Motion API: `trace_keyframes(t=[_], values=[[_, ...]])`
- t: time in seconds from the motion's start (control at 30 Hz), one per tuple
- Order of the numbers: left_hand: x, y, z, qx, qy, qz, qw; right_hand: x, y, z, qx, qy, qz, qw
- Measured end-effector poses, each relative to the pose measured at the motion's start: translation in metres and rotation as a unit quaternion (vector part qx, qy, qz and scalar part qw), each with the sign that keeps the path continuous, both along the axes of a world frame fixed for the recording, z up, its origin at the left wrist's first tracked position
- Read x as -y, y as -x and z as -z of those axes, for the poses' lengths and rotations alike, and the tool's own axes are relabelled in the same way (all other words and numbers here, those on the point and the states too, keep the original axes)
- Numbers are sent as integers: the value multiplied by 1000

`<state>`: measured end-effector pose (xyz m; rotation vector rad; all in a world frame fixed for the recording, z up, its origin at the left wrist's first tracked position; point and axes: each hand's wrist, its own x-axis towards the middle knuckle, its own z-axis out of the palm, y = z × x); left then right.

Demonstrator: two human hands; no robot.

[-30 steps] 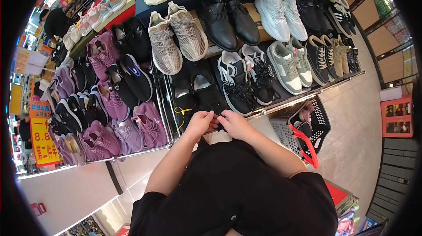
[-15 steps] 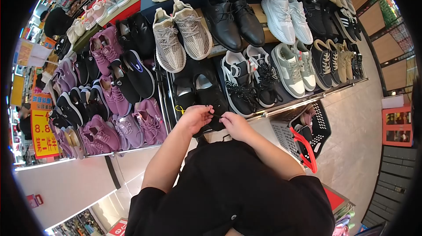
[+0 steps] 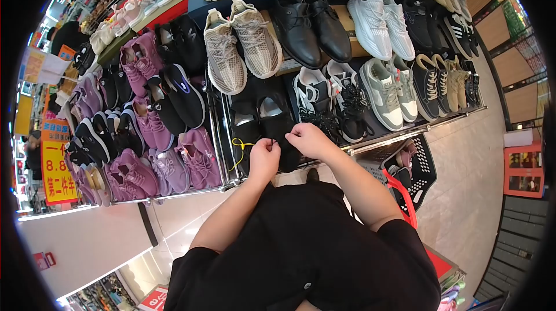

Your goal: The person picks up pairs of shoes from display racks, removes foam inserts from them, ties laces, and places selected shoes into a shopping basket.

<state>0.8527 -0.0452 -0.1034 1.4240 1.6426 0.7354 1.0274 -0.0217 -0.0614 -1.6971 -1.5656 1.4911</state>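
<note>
A pair of black shoes stands at the front of the rack, one black shoe (image 3: 246, 117) on the left and the other black shoe (image 3: 272, 123) beside it. A yellow tag loop (image 3: 241, 144) hangs by the left one. My left hand (image 3: 264, 159) is closed in a pinch over the front of the right shoe. Just right of it my right hand (image 3: 311, 141) is closed too, fingertips pressed together. What they pinch looks like a black shoelace, hard to make out against the black shoe. A small gap separates the two hands.
Grey-and-white sneakers (image 3: 384, 94) and black-laced sneakers (image 3: 315, 97) stand to the right along the metal rail (image 3: 370, 147). Purple shoes (image 3: 134, 175) fill the left rack. A dark shopping basket (image 3: 425, 163) with a red handle (image 3: 402, 195) holds shoes at the lower right.
My hands, nearly touching before with a thin black strip between them, have drawn apart. The right hand has risen slightly; the left has turned its knuckles up.
</note>
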Motion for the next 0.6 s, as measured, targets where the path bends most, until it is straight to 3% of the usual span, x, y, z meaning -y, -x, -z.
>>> trace_keyframes(t=[0.07, 0.1, 0.13, 0.17, 0.23, 0.3, 0.43, 0.5, 0.6], values=[[-8, 2, -4, 61, 38, -20, 997, -3, 1, 5, 62, -61, -29, 996], [-11, 5, -7, 232, 168, -84, 954, -3, 2, 9, 96, -86, -39, 991], [-13, 6, -15, 392, 289, -144, 862, -2, 3, 11, 131, -112, -50, 984], [-14, 7, -22, 393, 287, -147, 861, -2, 2, 13, 130, -113, -54, 984], [-15, 8, -31, 498, 365, -160, 771, 1, -3, 15, 133, -74, -77, 985], [-11, 11, -22, 504, 366, -155, 767, 5, -9, 19, 119, -77, -83, 986], [-2, 6, -17, 476, 331, -95, 809, 7, -18, 20, 74, -87, -52, 992], [1, -1, -27, 464, 338, -66, 816, 6, -21, 16, 14, -19, -20, 1000], [2, -6, -25, 470, 384, -65, 792, 10, -30, 9, 17, -27, -47, 998]])
